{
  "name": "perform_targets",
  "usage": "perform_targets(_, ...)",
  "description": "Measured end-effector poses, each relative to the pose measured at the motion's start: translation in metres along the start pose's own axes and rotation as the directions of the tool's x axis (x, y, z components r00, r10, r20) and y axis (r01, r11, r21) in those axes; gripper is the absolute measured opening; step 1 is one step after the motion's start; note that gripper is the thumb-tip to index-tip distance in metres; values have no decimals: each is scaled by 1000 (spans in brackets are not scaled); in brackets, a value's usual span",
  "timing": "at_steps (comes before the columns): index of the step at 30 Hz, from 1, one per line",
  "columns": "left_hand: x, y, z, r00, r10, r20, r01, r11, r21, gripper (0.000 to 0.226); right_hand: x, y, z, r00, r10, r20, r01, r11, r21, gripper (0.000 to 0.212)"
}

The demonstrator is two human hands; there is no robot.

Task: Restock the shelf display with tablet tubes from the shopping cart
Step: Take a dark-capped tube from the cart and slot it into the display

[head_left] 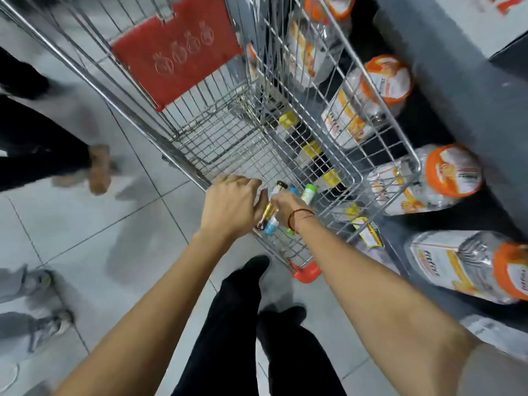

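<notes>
Your way in is from above: the silver wire shopping cart (228,130) is open-topped, its mesh floor bare toward the upper left. Wire walls close off both sides. At lower centre, both your hands crowd the small colourful tablet tubes (308,192).

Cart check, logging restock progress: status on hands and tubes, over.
Left hand and right hand both down in the shopping cart, closed around a bundle of tablet tubes. Tubes not yet lifted out. Nothing blocking.
</notes>
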State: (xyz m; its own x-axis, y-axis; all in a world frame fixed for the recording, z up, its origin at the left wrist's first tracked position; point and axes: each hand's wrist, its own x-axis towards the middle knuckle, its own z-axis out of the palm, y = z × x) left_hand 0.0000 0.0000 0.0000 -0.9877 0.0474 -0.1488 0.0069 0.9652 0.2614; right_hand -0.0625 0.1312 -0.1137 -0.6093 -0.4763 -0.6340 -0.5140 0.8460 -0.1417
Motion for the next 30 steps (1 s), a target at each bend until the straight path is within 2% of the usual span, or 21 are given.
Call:
perform_targets(1, 1, -1, 2, 1000, 3, -3, -3, 1000, -15, 42, 7, -6, 3, 999, -32, 34, 33, 999, -26, 26)
perform_targets(4, 4, -3, 6, 999, 10, -30, -11, 1000, -21, 38, 25, -12, 10, 998, 2, -68, 2, 998, 69, 28)
perform_targets(8, 4, -6, 11, 993, 38, -116, -43, 998, -38, 38, 54, 4, 6, 924, 340, -175, -272, 906, 323, 37)
perform_targets(10, 3, -5, 11, 987, 52, -152, -59, 997, -44, 39, 64, 8, 5, 897, 423, -128, -340, 846, 410, 42)
perform_targets(14, 3, -5, 11, 984, 65, -164, -71, 997, -32, 38, 75, 8, 4, 884, 468, 9, -429, 803, 415, 46)
perform_targets(17, 2, -5, 12, 989, 64, -132, -67, 998, -20, 38, 74, 7, 2, 875, 484, -3, -439, 795, 418, 41)
perform_targets(21, 3, -4, 10, 993, 53, -105, -54, 999, -6, 39, 62, 13, -9, 866, 498, 43, -420, 677, 605, 34)
perform_targets(25, 3, -3, 8, 995, 55, -85, -56, 998, -10, 37, 32, 27, -28, 870, 491, 40, -376, 608, 699, 38)
perform_targets(30, 2, -1, 5, 994, 55, -99, -56, 998, -6, 35, -14, 40, -50, 848, 527, -48, -281, 525, 804, 33)
